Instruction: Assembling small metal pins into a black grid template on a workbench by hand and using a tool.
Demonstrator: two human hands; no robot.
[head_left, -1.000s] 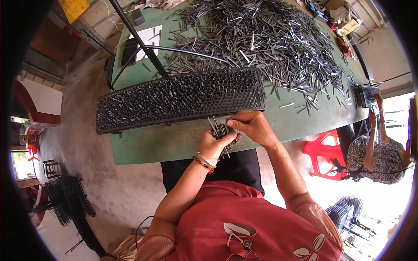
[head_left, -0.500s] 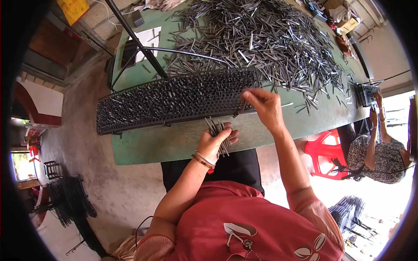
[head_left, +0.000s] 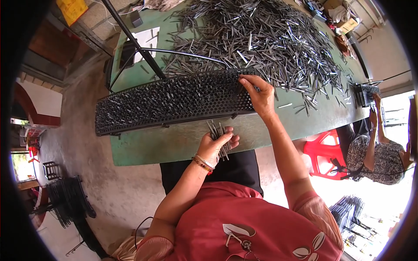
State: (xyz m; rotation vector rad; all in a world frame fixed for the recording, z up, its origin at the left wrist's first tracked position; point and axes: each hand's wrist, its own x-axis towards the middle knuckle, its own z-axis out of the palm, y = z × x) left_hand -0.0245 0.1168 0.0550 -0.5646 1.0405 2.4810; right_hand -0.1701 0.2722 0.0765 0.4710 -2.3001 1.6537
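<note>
My left hand (head_left: 211,147) is closed round a loose bundle of thin dark metal strips (head_left: 214,128), whose ends stick out past the thumb and below the fingers. It sits just in front of a long black perforated rack (head_left: 208,107). Many of the rack's holes carry short upright strips (head_left: 143,104), most densely on the left and middle; bare holes show along the front and toward the right. Over the rack's right end, my right hand (head_left: 262,99) pinches what looks like one dark strip, partly lost against the rack.
A large heap of loose strips (head_left: 257,43) spreads across the green table (head_left: 143,150) behind the rack. A black metal frame (head_left: 146,54) rises at the rack's back left. On the right a co-worker (head_left: 379,156) handles another rack (head_left: 368,93) near a red stool (head_left: 324,154).
My right hand has moved slightly left and up along the rack's right end. My left hand with its bundle has barely shifted.
</note>
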